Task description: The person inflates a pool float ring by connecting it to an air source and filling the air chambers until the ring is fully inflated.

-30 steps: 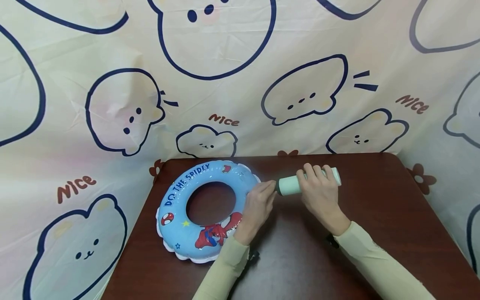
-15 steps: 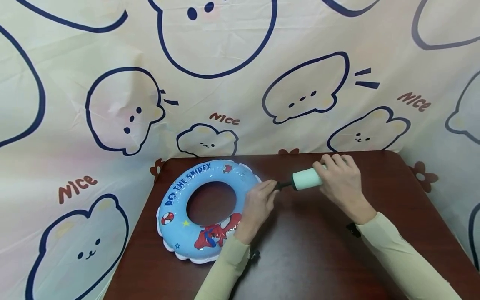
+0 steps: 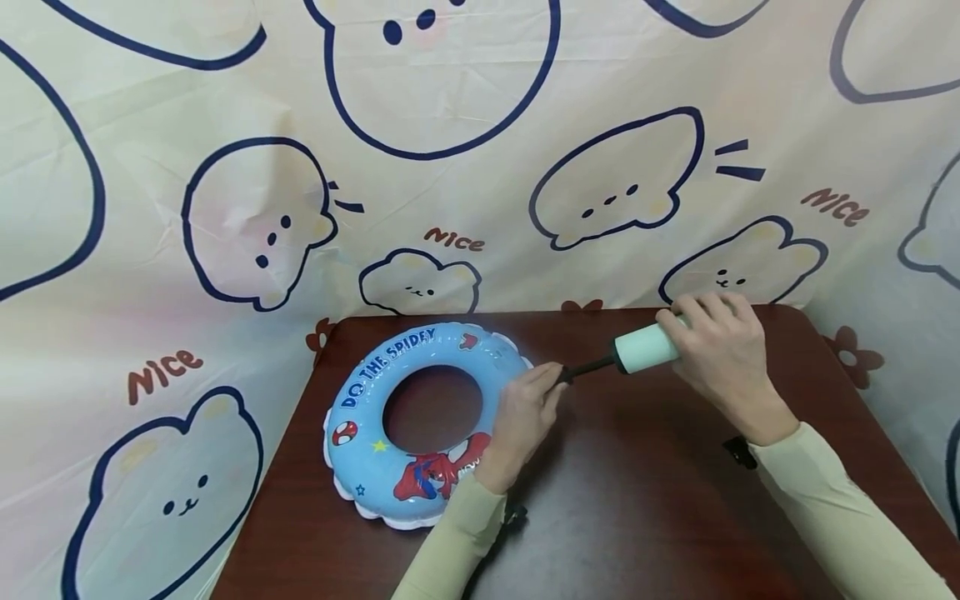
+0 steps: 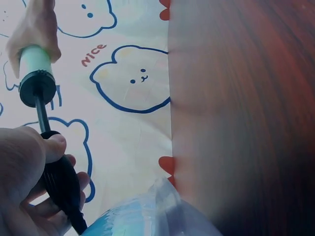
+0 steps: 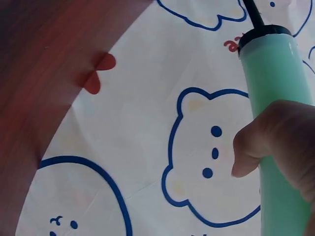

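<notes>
Spotted a mint-green cylindrical hand pump (image 3: 647,347) with a black end cap, right of centre in the head view, tilted up toward the right. Saw the right hand (image 3: 716,354) with its grip clamped round the green body, thumb wrapped over it at the right edge of the right wrist view. Noticed a thin black rod (image 3: 592,366) running from the cap down-left to a bulgy black handle (image 4: 61,179), lower left in the left wrist view. Found the left hand (image 3: 521,421) with its grip curled snugly round that handle. Also clocked a glossy light-blue inflatable ring (image 3: 356,408) with a red cartoon figure, lying flat left of centre on a dark reddish-brown worktop (image 3: 637,508). Couldn't tell plugged-in from merely touching at the handle's tip, right by the ring.
</notes>
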`<action>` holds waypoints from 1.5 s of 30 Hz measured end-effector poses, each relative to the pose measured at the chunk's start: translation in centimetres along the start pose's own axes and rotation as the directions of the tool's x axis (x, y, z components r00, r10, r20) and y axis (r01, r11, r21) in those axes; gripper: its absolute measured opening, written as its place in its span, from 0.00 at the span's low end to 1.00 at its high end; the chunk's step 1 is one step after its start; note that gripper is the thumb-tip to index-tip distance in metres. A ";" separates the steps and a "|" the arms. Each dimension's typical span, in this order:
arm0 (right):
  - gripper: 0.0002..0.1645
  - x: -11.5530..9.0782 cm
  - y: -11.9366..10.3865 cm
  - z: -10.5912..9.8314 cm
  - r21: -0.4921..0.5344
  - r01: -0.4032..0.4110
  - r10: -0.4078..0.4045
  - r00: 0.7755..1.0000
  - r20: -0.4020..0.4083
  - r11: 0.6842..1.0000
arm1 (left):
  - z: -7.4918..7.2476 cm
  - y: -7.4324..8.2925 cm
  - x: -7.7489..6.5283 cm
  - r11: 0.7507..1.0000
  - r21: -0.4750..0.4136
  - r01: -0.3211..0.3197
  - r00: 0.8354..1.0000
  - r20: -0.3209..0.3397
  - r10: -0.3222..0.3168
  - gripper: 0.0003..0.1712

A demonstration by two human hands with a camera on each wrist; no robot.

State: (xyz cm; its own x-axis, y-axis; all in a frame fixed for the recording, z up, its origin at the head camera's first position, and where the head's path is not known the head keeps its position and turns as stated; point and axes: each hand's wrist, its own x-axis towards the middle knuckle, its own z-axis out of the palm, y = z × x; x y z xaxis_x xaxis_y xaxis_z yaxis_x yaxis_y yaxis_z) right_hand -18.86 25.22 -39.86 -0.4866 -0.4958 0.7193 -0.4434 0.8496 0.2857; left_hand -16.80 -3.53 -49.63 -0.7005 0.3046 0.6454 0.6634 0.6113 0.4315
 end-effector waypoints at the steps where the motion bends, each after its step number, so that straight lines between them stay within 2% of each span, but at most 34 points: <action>1: 0.24 0.2 -0.2 0.0 -0.005 -0.002 0.002 1.000 0.002 1.000 | 0.0 0.0 0.0 1.000 -0.005 0.000 1.000 -0.001 0.000 0.12; 8: 0.25 1.3 -3.4 0.9 -0.027 0.034 -0.033 0.999 0.032 0.999 | 0.0 0.2 0.5 1.000 -0.018 -0.021 1.000 -0.017 0.021 0.10; 14: 0.15 1.7 -6.1 1.8 -0.085 -0.007 0.008 1.000 0.007 0.996 | -0.1 -0.2 0.9 1.000 -0.018 -0.015 1.000 0.000 0.015 0.12; 17: 0.13 1.7 -7.1 2.3 -0.097 -0.017 0.019 1.000 0.019 0.995 | -0.2 -0.5 0.9 1.000 -0.015 -0.003 1.000 0.019 0.003 0.14; 22: 0.12 1.6 -8.3 3.1 -0.095 -0.043 0.044 0.999 0.007 0.995 | -0.2 -0.9 0.8 0.999 0.004 -0.033 0.999 0.005 0.033 0.15; 26: 0.15 1.5 -7.6 3.6 -0.038 -0.056 0.056 0.998 0.006 0.998 | -0.3 -1.0 0.9 1.000 0.006 -0.013 1.000 -0.005 0.013 0.13; 31: 0.23 0.9 -5.1 3.3 0.038 -0.106 0.105 0.994 0.011 0.994 | -0.1 -1.1 0.7 1.000 0.004 0.022 1.000 -0.002 -0.022 0.12; 36: 0.25 0.5 -3.0 2.3 0.031 -0.120 0.120 0.993 -0.010 0.992 | 0.0 -1.0 0.7 1.000 -0.008 0.026 1.000 0.004 -0.026 0.12; 45: 0.25 0.6 -0.8 0.7 0.008 -0.114 0.114 0.993 0.000 0.993 | -0.3 -0.9 0.7 1.000 0.010 0.004 1.000 0.003 -0.004 0.10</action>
State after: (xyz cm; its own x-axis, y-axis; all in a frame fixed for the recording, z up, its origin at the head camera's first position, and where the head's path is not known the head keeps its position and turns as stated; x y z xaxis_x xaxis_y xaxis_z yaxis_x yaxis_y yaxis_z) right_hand -19.28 24.11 -40.11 -0.5339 -0.3955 0.7473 -0.3913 0.8991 0.1963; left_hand -17.80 -4.12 -49.40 -0.7038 0.3048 0.6417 0.6583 0.6193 0.4278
